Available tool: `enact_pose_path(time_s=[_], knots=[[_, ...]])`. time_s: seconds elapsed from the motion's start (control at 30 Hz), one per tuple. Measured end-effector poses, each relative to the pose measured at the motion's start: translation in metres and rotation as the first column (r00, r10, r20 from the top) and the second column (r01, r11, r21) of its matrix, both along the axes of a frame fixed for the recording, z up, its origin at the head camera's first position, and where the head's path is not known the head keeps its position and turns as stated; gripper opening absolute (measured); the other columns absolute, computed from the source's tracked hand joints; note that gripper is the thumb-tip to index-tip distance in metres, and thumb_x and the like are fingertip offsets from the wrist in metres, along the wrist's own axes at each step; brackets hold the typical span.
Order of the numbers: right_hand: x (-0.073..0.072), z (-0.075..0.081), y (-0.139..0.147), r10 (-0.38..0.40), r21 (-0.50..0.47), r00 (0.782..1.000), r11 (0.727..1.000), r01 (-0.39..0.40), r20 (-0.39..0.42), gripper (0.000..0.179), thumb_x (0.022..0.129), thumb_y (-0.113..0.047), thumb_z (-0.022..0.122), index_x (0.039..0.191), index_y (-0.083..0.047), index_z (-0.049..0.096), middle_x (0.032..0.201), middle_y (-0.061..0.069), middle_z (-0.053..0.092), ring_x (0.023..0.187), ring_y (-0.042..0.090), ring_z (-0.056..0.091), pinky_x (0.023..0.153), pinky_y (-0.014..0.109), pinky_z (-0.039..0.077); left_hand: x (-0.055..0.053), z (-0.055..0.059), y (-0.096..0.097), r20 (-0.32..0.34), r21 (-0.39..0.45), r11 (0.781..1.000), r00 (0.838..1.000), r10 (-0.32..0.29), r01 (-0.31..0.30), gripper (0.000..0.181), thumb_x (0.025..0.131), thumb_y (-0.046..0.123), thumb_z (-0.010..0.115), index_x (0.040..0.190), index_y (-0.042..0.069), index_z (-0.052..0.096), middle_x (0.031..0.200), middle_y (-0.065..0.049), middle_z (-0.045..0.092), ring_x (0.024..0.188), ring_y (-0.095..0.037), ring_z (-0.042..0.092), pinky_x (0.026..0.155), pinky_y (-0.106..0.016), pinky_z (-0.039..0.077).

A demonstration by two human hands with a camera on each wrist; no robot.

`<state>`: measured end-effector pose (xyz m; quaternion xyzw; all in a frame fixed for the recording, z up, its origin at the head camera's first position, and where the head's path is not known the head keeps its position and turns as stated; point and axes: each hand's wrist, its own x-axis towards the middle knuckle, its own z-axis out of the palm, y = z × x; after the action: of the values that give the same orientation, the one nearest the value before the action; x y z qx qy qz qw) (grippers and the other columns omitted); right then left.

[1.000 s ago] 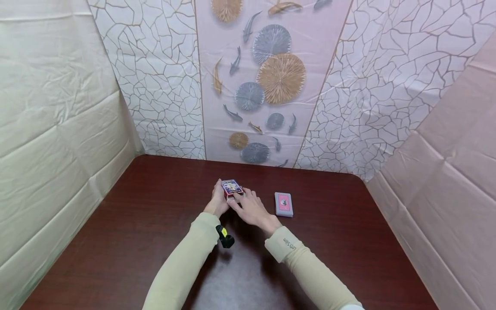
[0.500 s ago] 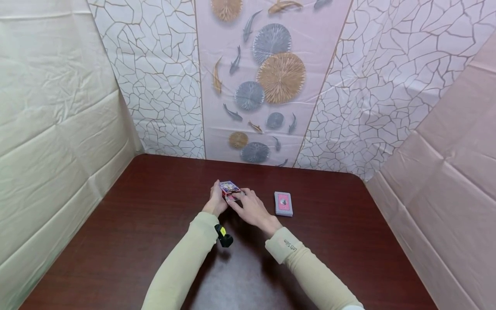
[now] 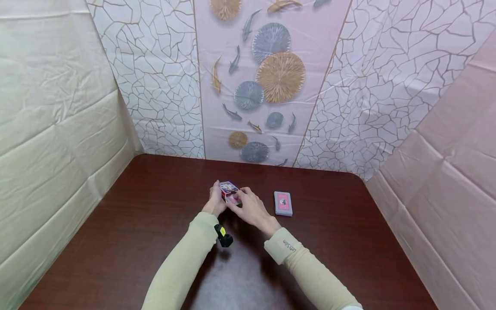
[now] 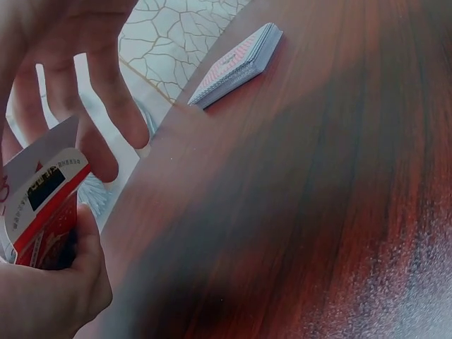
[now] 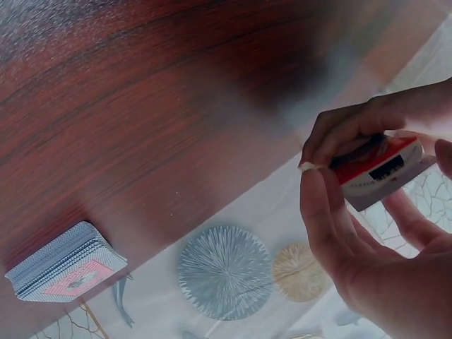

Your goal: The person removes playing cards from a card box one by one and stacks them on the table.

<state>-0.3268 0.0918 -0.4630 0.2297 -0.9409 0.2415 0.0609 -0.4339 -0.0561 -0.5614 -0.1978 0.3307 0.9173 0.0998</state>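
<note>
My left hand (image 3: pixel 215 201) grips a small card box (image 3: pixel 227 187) with a dark blue printed top and red sides. From the box's near end a pink-backed playing card (image 3: pixel 233 199) sticks out. My right hand (image 3: pixel 252 209) has its fingers at that end and pinches the card; the fingertips are partly hidden. In the left wrist view the grey-white card (image 4: pixel 42 150) shows red marks beside the box's pale end flap. The right wrist view shows the box (image 5: pixel 381 164) between both hands. Whether several cards come out together I cannot tell.
A squared deck of pink-backed cards (image 3: pixel 283 203) lies on the dark wooden table (image 3: pixel 329 241), right of my right hand. A black wrist camera (image 3: pixel 224 237) hangs at my left cuff. A patterned cloth wall (image 3: pixel 252 125) stands behind the table.
More of the pink card back shows at the box's near end. The box has tilted and shifted slightly left, and the right fingers have drawn back a little from it.
</note>
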Motion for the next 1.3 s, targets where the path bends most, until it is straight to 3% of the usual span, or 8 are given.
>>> enact_pose_path(time_s=[0.13, 0.27, 0.37, 0.53, 0.7, 0.83, 1.03, 1.3], knots=[[0.001, 0.000, 0.000, 0.012, 0.013, 1.000, 1.000, -0.012, 0.006, 0.033, 0.090, -0.042, 0.063, 0.100, -0.010, 0.064, 0.123, 0.014, 0.056, 0.095, 0.027, 0.061, 0.078, 0.040, 0.054, -0.064, -0.090, -0.012, -0.072, 0.036, 0.999, 0.997, -0.026, 0.029, 0.071, 0.096, 0.053, 0.048, 0.145, 0.006, 0.028, 0.136, -0.017, 0.046, 0.121, -0.028, 0.051, 0.103, -0.043, 0.045], [0.001, 0.001, 0.000, 0.001, 0.034, 1.000, 0.999, -0.002, 0.017, 0.040, 0.089, -0.045, 0.064, 0.111, -0.012, 0.064, 0.122, 0.015, 0.056, 0.092, 0.029, 0.061, 0.077, 0.043, 0.055, -0.038, -0.057, -0.005, -0.076, 0.008, 1.000, 0.997, -0.024, 0.024, 0.065, 0.099, 0.050, 0.041, 0.147, 0.008, 0.023, 0.139, -0.020, 0.045, 0.125, -0.032, 0.049, 0.106, -0.046, 0.043], [0.000, 0.000, 0.000, 0.002, 0.042, 1.000, 0.999, -0.003, 0.025, 0.049, 0.088, -0.049, 0.063, 0.122, -0.013, 0.062, 0.124, 0.016, 0.055, 0.097, 0.032, 0.061, 0.079, 0.047, 0.054, 0.006, 0.005, 0.007, -0.032, -0.053, 0.999, 0.999, 0.000, -0.002, 0.063, 0.101, 0.047, 0.037, 0.148, 0.010, 0.018, 0.143, -0.022, 0.041, 0.128, -0.032, 0.047, 0.108, -0.046, 0.042], [-0.001, -0.004, 0.001, 0.026, 0.044, 0.999, 0.999, -0.028, 0.031, 0.050, 0.091, -0.050, 0.058, 0.127, -0.015, 0.062, 0.127, 0.015, 0.055, 0.111, 0.029, 0.057, 0.087, 0.048, 0.053, 0.043, 0.057, 0.015, 0.010, -0.123, 0.992, 1.000, 0.015, -0.014, 0.058, 0.104, 0.039, 0.029, 0.151, 0.011, 0.007, 0.151, -0.022, 0.030, 0.134, -0.031, 0.039, 0.114, -0.045, 0.035], [0.002, -0.004, 0.002, 0.036, 0.014, 0.999, 0.999, -0.037, 0.026, 0.043, 0.091, -0.050, 0.060, 0.111, -0.012, 0.067, 0.123, 0.016, 0.055, 0.105, 0.027, 0.057, 0.084, 0.044, 0.052, 0.052, 0.066, 0.011, 0.023, -0.106, 0.994, 1.000, 0.004, -0.002, 0.059, 0.105, 0.038, 0.026, 0.152, 0.012, 0.001, 0.154, -0.022, 0.025, 0.135, -0.031, 0.035, 0.116, -0.045, 0.032], [0.001, -0.001, 0.003, 0.049, 0.017, 0.999, 0.999, -0.050, 0.022, 0.035, 0.089, -0.043, 0.065, 0.101, -0.010, 0.065, 0.119, 0.016, 0.056, 0.100, 0.025, 0.057, 0.078, 0.040, 0.053, 0.049, 0.066, 0.011, 0.021, -0.081, 0.997, 1.000, 0.016, -0.014, 0.059, 0.105, 0.037, 0.025, 0.153, 0.012, 0.001, 0.155, -0.020, 0.023, 0.140, -0.029, 0.031, 0.118, -0.042, 0.030], [-0.001, 0.007, 0.002, 0.056, 0.049, 0.995, 0.997, -0.060, 0.087, 0.039, 0.087, -0.037, 0.068, 0.113, -0.009, 0.064, 0.117, 0.014, 0.057, 0.097, 0.023, 0.056, 0.078, 0.038, 0.053, 0.048, 0.065, 0.010, 0.022, -0.059, 0.998, 1.000, 0.014, -0.012, 0.059, 0.105, 0.037, 0.025, 0.152, 0.003, 0.013, 0.156, -0.019, 0.025, 0.141, -0.028, 0.030, 0.119, -0.040, 0.028], [-0.003, 0.013, 0.004, 0.047, 0.157, 0.988, 0.985, -0.071, 0.149, 0.047, 0.087, -0.038, 0.066, 0.126, -0.011, 0.060, 0.122, 0.014, 0.054, 0.087, 0.022, 0.055, 0.071, 0.038, 0.052, 0.055, 0.074, 0.013, -0.008, -0.075, 0.997, 1.000, -0.011, 0.010, 0.056, 0.106, 0.030, 0.024, 0.152, 0.002, 0.010, 0.154, -0.023, 0.026, 0.139, -0.031, 0.032, 0.117, -0.041, 0.031]])
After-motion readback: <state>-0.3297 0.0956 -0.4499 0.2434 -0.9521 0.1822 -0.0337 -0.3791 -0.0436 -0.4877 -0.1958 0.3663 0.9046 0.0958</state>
